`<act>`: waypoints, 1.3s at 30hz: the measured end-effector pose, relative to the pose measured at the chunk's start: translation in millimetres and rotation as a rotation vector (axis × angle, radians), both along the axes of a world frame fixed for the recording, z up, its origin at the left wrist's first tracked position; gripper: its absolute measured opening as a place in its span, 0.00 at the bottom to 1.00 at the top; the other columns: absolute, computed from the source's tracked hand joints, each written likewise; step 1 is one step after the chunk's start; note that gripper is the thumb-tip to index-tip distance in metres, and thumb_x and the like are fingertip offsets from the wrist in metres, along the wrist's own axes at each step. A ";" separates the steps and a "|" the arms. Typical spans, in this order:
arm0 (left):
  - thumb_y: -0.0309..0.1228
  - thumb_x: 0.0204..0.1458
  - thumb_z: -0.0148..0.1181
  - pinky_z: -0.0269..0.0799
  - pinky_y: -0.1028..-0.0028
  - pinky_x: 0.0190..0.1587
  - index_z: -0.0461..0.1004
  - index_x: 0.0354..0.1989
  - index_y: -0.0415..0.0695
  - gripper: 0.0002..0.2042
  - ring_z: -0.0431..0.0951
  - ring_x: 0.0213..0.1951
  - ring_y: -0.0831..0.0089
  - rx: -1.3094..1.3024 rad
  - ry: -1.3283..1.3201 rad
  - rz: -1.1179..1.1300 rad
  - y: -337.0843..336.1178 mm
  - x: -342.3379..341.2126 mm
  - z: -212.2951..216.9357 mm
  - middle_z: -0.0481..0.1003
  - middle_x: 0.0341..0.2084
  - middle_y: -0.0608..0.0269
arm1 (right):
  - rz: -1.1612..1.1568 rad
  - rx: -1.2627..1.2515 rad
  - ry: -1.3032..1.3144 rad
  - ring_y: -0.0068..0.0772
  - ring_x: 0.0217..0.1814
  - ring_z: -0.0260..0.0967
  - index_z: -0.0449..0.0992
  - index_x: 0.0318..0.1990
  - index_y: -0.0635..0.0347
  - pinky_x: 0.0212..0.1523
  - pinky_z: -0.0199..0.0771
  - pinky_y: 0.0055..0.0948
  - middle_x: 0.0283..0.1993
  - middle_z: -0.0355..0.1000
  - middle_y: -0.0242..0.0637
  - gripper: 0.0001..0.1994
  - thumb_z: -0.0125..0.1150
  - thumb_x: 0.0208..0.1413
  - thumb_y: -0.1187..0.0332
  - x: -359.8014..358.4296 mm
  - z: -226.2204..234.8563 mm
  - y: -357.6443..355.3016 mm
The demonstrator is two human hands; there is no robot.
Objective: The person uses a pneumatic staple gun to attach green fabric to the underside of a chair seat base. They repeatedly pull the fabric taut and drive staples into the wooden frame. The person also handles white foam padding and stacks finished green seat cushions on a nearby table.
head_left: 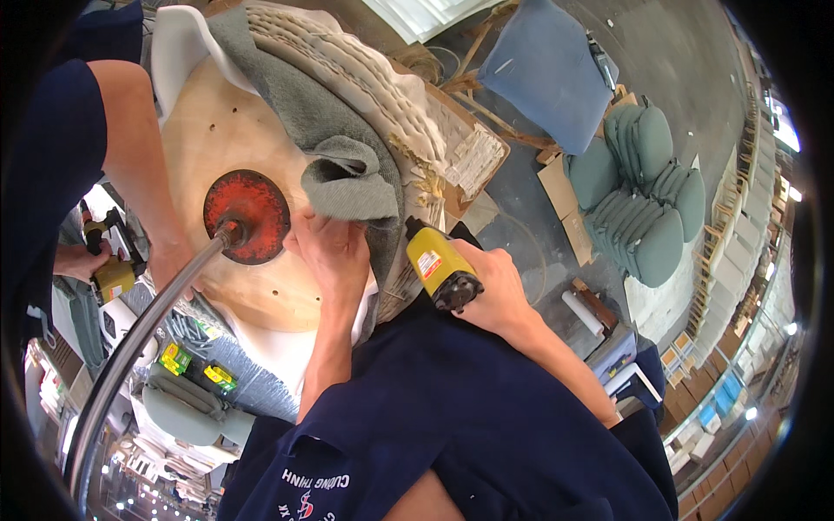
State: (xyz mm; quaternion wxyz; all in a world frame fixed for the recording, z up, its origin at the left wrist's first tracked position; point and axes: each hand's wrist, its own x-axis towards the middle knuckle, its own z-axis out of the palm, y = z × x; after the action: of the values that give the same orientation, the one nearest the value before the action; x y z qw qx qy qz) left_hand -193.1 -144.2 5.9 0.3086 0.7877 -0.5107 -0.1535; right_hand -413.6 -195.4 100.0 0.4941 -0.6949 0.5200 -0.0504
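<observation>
My left hand [334, 250] is closed at the rim of a round plywood seat board [221, 130], its fingers curled on the edge of a grey fabric [326, 113]. A loose fold of that fabric bunches just beyond my knuckles. In my right hand [493, 291] is a yellow pneumatic staple gun [439, 265], held to the right of the board and apart from it. White padding [287, 352] shows beneath the board. A red round plate [248, 195] on a metal rod [148, 326] presses on the board's middle.
At the left, a co-worker's arm [139, 156] reaches to the board; another hand [80, 260] holds a second staple gun [113, 276]. Stacked layers of cream padding [373, 78] lie beyond the fabric. Yellow-green boxes [175, 358], a blue panel [547, 74] and green cushions [647, 234] stand around.
</observation>
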 end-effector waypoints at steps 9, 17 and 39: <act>0.28 0.43 0.74 0.52 0.57 0.54 0.89 0.32 0.55 0.07 0.71 0.48 0.69 0.052 -0.021 -0.200 -37.9 25.7 -1.8 0.80 0.33 0.80 | 0.034 0.126 0.094 0.63 0.36 0.78 0.79 0.44 0.62 0.37 0.78 0.48 0.31 0.79 0.52 0.22 0.77 0.39 0.68 32.4 4.8 -17.4; 0.31 0.44 0.74 0.52 0.57 0.54 0.88 0.29 0.54 0.04 0.71 0.46 0.67 0.007 -0.043 -0.200 -33.7 22.7 -10.0 0.80 0.33 0.80 | -0.008 0.153 0.101 0.64 0.37 0.78 0.79 0.44 0.62 0.40 0.79 0.49 0.32 0.80 0.52 0.20 0.75 0.40 0.69 37.4 1.2 2.3; 0.45 0.62 0.70 0.73 0.61 0.52 0.63 0.75 0.50 0.35 0.80 0.50 0.61 0.045 0.037 0.810 245.6 31.8 -1.0 0.72 0.63 0.49 | 0.393 -0.320 -0.023 0.62 0.41 0.79 0.78 0.54 0.57 0.44 0.79 0.53 0.37 0.82 0.51 0.30 0.81 0.38 0.69 -53.8 -50.4 13.2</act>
State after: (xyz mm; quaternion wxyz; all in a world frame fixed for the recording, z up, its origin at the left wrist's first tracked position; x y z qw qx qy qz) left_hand -161.3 101.4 4.9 0.3358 0.9289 -0.1499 -0.0448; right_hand -467.4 -182.2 49.6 0.3839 -0.8516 0.3545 -0.0428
